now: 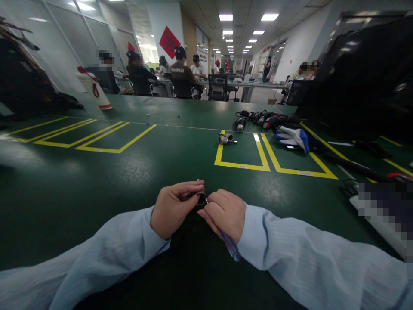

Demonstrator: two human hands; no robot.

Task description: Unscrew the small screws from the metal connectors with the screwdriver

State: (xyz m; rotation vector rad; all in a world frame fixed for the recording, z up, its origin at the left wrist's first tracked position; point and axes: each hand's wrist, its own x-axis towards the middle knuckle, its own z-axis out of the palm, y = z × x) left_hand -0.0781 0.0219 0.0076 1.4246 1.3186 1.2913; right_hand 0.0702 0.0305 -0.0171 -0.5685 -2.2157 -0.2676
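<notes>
My left hand (172, 206) is closed around a small grey metal cylindrical part (201, 199), whose open end faces my right hand. My right hand (225, 211) grips a screwdriver (230, 246) by its translucent purple handle. Its thin metal shaft reaches to the mouth of the cylinder; the tip is hidden, so I cannot tell how far inside it is. Both hands are just above the green table (129, 181). Further off, similar metal parts (227, 138) lie at the left edge of a yellow taped box.
Yellow tape outlines (100, 150) mark the table at left and right. Back right are power tools with cables (258, 117) and a white-and-blue glove (293, 138). A white cup (95, 90) stands at the back left, a dark bulky object (361, 77) at the right. People sit beyond.
</notes>
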